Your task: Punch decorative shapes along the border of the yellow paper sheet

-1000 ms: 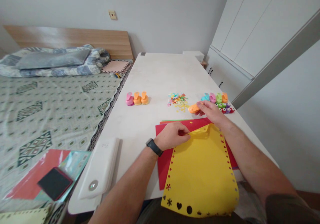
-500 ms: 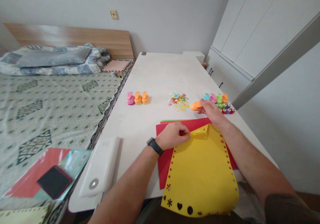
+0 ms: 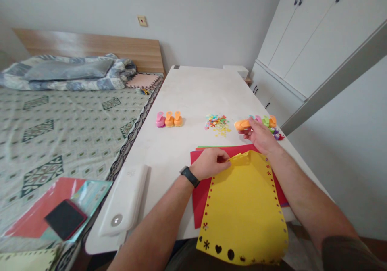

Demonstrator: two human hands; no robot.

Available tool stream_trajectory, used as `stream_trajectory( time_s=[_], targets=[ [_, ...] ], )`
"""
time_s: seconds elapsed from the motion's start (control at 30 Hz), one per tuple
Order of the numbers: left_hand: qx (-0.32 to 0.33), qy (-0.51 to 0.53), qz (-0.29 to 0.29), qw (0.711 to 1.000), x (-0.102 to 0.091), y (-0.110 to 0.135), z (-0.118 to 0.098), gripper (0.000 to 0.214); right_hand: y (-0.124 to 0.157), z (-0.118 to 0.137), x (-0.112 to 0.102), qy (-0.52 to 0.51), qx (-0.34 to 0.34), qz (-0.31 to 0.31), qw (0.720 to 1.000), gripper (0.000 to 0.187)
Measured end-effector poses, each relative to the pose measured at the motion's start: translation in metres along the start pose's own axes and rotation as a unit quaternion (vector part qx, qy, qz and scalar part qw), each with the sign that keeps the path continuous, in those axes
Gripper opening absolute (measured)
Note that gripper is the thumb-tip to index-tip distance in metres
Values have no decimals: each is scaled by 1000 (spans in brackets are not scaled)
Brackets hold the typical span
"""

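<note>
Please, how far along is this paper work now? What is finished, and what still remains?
Done: the yellow paper has punched shapes along its edges, and small cut shapes lie in a pile. In hand: the left hand lifts a yellow corner, and the right hand holds an orange punch. Left: the red paper shows no holes in the part that can be seen.

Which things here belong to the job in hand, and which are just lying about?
Job: left hand, yellow punched paper, right hand, orange craft punch.
Lying about: red paper, paper cut-outs, three craft punches, white case, bed.
</note>
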State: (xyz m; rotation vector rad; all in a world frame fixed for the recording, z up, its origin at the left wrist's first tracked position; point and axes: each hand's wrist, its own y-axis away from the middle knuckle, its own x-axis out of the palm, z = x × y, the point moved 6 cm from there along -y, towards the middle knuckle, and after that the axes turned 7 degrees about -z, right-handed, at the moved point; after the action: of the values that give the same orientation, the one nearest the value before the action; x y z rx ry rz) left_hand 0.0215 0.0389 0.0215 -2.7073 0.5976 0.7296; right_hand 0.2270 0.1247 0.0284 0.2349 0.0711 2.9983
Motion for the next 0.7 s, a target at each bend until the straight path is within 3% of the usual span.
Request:
stream_trajectory(
  time_s=[0.43,0.57,0.7],
  targets=[
    [-5,-5,0,1000,0,1,-1,19,2,19,22,-50,80,57,994,25],
    [7,-11,-7,1000,0,0,-2,19,1,30,51,-17,69,102,992,26],
    [11,-8,-5,1000,1,0,0,19,-3,35,107,78,32,213,973,20]
  ],
)
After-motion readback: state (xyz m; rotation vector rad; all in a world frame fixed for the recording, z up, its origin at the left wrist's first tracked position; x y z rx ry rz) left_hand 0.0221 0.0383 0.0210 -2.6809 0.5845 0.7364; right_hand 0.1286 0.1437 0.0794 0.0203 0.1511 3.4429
